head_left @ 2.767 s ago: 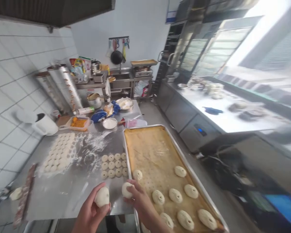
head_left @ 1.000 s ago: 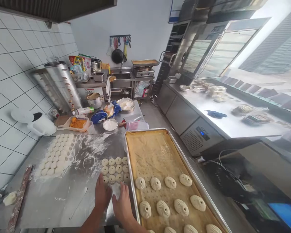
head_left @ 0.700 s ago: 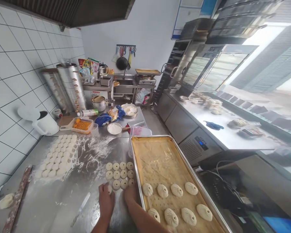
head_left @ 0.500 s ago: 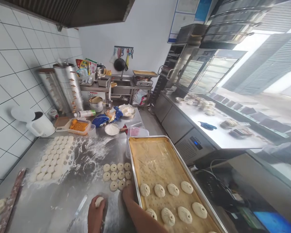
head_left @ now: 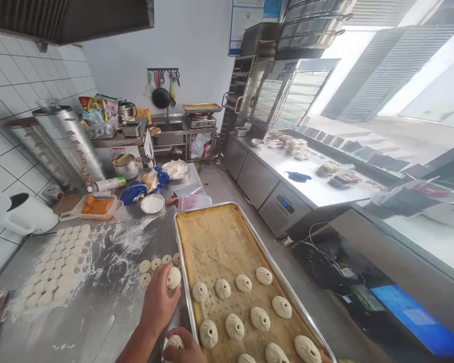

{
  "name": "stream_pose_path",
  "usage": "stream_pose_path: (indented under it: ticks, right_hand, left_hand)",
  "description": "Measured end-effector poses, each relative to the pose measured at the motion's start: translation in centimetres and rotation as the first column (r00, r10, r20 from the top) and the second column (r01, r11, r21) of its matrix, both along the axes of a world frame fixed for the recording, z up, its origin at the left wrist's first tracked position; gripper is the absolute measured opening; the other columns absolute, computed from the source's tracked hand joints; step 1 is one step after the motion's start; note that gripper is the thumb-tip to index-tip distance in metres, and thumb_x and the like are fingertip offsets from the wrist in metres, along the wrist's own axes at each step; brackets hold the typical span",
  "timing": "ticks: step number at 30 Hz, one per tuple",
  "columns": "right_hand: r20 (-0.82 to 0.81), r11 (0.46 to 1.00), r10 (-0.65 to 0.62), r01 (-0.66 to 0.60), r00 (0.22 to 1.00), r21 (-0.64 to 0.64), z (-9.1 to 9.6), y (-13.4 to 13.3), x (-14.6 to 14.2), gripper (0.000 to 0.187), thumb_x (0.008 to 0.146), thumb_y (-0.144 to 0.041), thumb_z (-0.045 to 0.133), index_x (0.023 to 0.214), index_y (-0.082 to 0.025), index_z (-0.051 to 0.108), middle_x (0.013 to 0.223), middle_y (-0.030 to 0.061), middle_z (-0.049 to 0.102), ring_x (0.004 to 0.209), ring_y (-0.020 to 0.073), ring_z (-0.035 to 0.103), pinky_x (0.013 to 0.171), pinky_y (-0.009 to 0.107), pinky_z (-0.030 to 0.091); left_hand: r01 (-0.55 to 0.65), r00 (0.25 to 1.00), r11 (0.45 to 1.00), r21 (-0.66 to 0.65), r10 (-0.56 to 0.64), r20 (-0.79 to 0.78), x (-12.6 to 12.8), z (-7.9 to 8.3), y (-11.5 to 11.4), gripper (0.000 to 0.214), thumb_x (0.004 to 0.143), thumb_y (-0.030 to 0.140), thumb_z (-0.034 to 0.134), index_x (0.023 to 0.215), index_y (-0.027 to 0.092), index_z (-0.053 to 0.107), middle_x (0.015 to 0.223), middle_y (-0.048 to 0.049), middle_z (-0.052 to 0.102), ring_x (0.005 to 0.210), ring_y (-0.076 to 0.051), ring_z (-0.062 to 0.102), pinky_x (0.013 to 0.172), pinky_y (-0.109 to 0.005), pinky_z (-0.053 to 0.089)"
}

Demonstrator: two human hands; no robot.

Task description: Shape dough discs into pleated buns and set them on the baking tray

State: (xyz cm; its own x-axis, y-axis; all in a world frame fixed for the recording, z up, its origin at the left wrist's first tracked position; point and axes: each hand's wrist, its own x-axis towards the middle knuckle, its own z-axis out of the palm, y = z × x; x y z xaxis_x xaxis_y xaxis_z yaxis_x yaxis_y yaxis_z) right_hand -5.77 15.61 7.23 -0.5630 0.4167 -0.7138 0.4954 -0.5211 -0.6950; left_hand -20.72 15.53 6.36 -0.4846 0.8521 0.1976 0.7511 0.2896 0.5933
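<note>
My left hand (head_left: pixel 158 301) reaches forward over the steel table (head_left: pixel 79 322), its fingers closed on a small round dough piece (head_left: pixel 173 277) at the edge of a group of small dough discs (head_left: pixel 151 265). Low at the frame's bottom edge, my right hand (head_left: pixel 185 351) is cupped round a white dough ball (head_left: pixel 174 342). Just right of both hands lies a big metal baking tray (head_left: pixel 227 212) lined with tan perforated paper. Several pleated buns (head_left: pixel 234 325) sit in rows at its near end.
Rows of floured dough pieces (head_left: pixel 56 264) lie at the table's left. A white kettle (head_left: pixel 26 217), an orange filling tub (head_left: pixel 94 205), a flour bowl (head_left: pixel 152 203) and stacked steamers (head_left: pixel 60 146) stand beyond. A steel counter (head_left: pixel 306 186) runs along the right, across a floor aisle.
My left hand moved forward from the table's near edge to the discs and took a dough piece. My right hand drew back to the bottom edge and now holds a dough ball. The view shifted right.
</note>
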Motion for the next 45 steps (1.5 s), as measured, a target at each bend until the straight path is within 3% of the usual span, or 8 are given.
stream_pose_path:
  ticks: [6, 9, 19, 25, 31, 38, 42, 45]
  right_hand:
    - [-0.081, 0.966, 0.138, -0.117, 0.987, 0.229, 2.9, 8.3, 11.7, 0.051, 0.054, -0.018, 0.072, 0.104, -0.028, 0.066, 0.087, -0.0053, 0.069, 0.08, 0.0173, 0.062, 0.07, 0.026, 0.047]
    - [0.101, 0.802, 0.105, -0.145, 0.989, 0.58, 2.8, 13.6, 16.0, 0.051, 0.067, -0.018, 0.065, 0.116, -0.03, 0.064, 0.107, 0.0019, 0.073, 0.094, 0.0239, 0.068, 0.082, 0.033, 0.052]
    - [0.395, 0.558, -0.024, -0.315, 0.918, 0.767, -2.2, 28.9, 19.0, 0.043, 0.084, -0.018, 0.065, 0.127, -0.02, 0.062, 0.131, 0.0131, 0.061, 0.119, 0.0275, 0.062, 0.103, 0.041, 0.047]
    - [0.509, 0.437, 0.04, -0.473, 0.86, 0.765, -4.6, 33.3, 17.0, 0.037, 0.096, -0.033, 0.07, 0.129, -0.019, 0.063, 0.134, 0.0104, 0.064, 0.124, 0.0287, 0.06, 0.107, 0.052, 0.049]
    - [0.565, 0.358, 0.052, -0.544, 0.823, 0.759, -5.7, 33.4, 15.7, 0.027, 0.097, -0.035, 0.068, 0.118, -0.018, 0.068, 0.133, 0.01, 0.065, 0.13, 0.0295, 0.057, 0.111, 0.055, 0.047]
    - [0.518, 0.38, -0.013, -0.475, 0.855, 0.794, -2.9, 32.6, 13.8, 0.03, 0.089, -0.018, 0.069, 0.119, -0.016, 0.067, 0.134, 0.0168, 0.063, 0.134, 0.0349, 0.052, 0.115, 0.057, 0.041]
    - [0.342, 0.38, -0.112, -0.278, 0.933, 0.882, -0.2, 24.2, 8.5, 0.042, 0.095, -0.025, 0.052, 0.136, -0.018, 0.057, 0.151, 0.022, 0.048, 0.145, 0.0395, 0.041, 0.122, 0.058, 0.033]
    - [0.213, 0.46, 0.025, -0.2, 0.977, 0.865, 0.1, 12.9, 2.0, 0.031, 0.094, -0.024, 0.048, 0.121, -0.029, 0.065, 0.135, 0.0113, 0.062, 0.123, 0.0295, 0.062, 0.107, 0.043, 0.052]
  left_hand:
    - [0.182, 0.977, 0.978, -0.099, -0.191, -0.093, 2.1, -5.3, 9.6, 0.047, 0.077, 0.015, 0.068, 0.123, 0.023, 0.064, 0.125, -0.0088, 0.068, 0.131, -0.03, 0.058, 0.118, -0.05, 0.044]
    - [0.174, 0.971, 0.973, -0.155, -0.195, -0.135, 2.5, -6.8, 11.1, 0.043, 0.077, 0.018, 0.071, 0.12, 0.021, 0.066, 0.123, -0.0099, 0.069, 0.14, -0.034, 0.051, 0.127, -0.058, 0.029]
    - [0.08, 0.979, 0.982, -0.17, -0.11, -0.174, 4.1, -7.9, 11.5, 0.043, 0.082, 0.022, 0.07, 0.124, 0.022, 0.063, 0.132, -0.0097, 0.067, 0.148, -0.032, 0.045, 0.127, -0.059, 0.029]
    - [-0.029, 0.987, 0.997, -0.072, 0.017, -0.162, 6.3, -5.7, 6.3, 0.05, 0.098, 0.043, 0.058, 0.144, 0.025, 0.053, 0.15, -0.0123, 0.055, 0.149, -0.033, 0.044, 0.121, -0.053, 0.043]
    - [-0.148, 0.981, 0.989, -0.029, 0.143, -0.133, 6.7, -6.9, -3.0, 0.039, 0.094, 0.047, 0.061, 0.13, 0.033, 0.066, 0.14, -0.0078, 0.065, 0.13, -0.032, 0.062, 0.106, -0.05, 0.056]
    - [-0.411, 0.897, 0.898, -0.156, 0.429, 0.106, 0.4, -11.0, -9.0, 0.04, 0.089, 0.043, 0.055, 0.12, 0.021, 0.067, 0.126, -0.0127, 0.068, 0.123, -0.034, 0.064, 0.111, -0.051, 0.051]
    - [-0.359, 0.9, 0.911, -0.203, 0.396, 0.184, -2.0, -14.3, -7.4, 0.063, 0.082, 0.03, 0.057, 0.144, 0.016, 0.052, 0.134, -0.0148, 0.065, 0.125, -0.031, 0.064, 0.106, -0.044, 0.054]
    - [-0.332, 0.893, 0.92, -0.207, 0.377, 0.247, -1.8, -16.3, -5.3, 0.08, 0.081, 0.025, 0.057, 0.157, 0.017, 0.035, 0.147, -0.0172, 0.058, 0.134, -0.031, 0.059, 0.109, -0.043, 0.05]
